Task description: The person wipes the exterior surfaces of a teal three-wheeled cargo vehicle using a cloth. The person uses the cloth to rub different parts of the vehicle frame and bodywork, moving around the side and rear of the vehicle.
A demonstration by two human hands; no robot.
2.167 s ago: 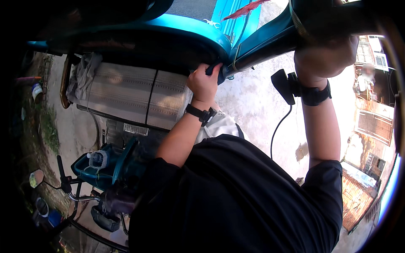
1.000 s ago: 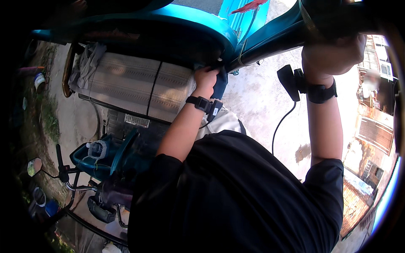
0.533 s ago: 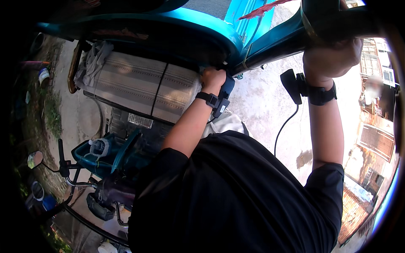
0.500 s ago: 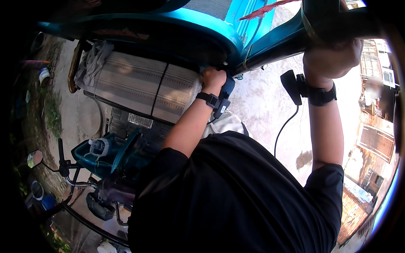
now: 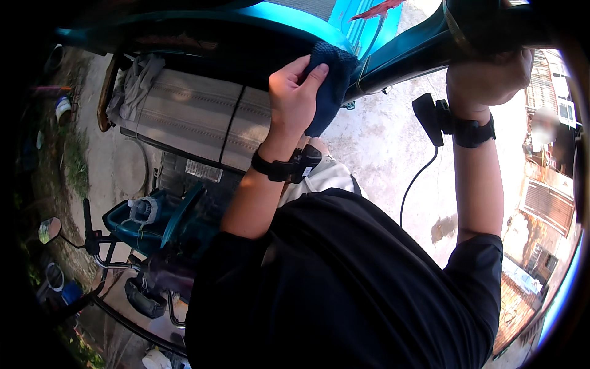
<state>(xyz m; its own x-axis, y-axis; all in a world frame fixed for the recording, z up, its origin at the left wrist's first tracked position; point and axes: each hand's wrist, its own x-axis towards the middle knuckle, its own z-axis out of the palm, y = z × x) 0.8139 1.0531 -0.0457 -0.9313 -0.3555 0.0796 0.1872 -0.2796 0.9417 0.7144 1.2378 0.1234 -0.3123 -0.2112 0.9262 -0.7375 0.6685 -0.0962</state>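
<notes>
My left hand (image 5: pixel 287 101) pinches a dark blue cloth (image 5: pixel 334 83) between thumb and fingers. The cloth hangs beside the corner where a bright blue body panel (image 5: pixel 301 27) meets a dark bar (image 5: pixel 405 69). Raised at the upper right, my right hand (image 5: pixel 488 81) is closed round a dark part of the vehicle's frame; its fingertips are mostly hidden. Below the left hand lies a striped, padded bench seat (image 5: pixel 190 120) with a black strap (image 5: pixel 233 123) across it. A black band with a small box sits on each wrist.
A grey cloth (image 5: pixel 136 89) is draped over the seat's left end. Lower left are a teal tray (image 5: pixel 126 227) with a plastic bottle (image 5: pixel 141 211), handlebars (image 5: pixel 117 266) and a round mirror (image 5: pixel 49 230). A red ragged strip (image 5: pixel 375 10) hangs at the top. Pale concrete (image 5: pixel 393 141) lies beyond.
My left hand has risen from the seat's right end toward the blue panel, bringing the dark blue cloth into plain view. The right hand holds nearly the same place.
</notes>
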